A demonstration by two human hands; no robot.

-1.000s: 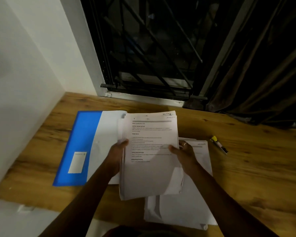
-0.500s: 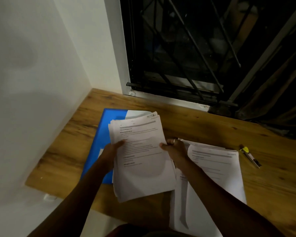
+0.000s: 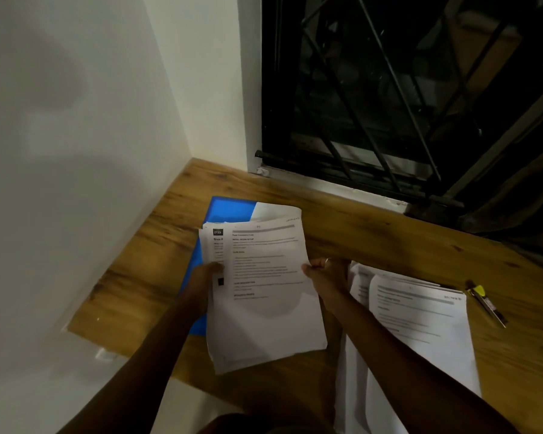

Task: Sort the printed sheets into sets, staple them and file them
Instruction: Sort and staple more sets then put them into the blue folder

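Observation:
I hold a stack of printed sheets (image 3: 264,308) above the wooden desk. My left hand (image 3: 206,281) grips the stack's left edge. My right hand (image 3: 326,277) pinches the right edge of the top sheet, which is shifted to the right so a second printed page shows at the left. Under the stack lies a blue folder (image 3: 229,209) with a white page on it. A second pile of printed sheets (image 3: 420,327) rests on the desk to the right, partly under my right forearm. A small stapler with a yellow tip (image 3: 485,303) lies right of that pile.
The wooden desk (image 3: 373,239) sits in a corner, with a white wall (image 3: 76,151) on the left and a barred dark window (image 3: 389,104) behind. A dark curtain hangs at the far right.
The view has swung left toward the wall. The top sheet has slid right off the stack, uncovering the page beneath at the left.

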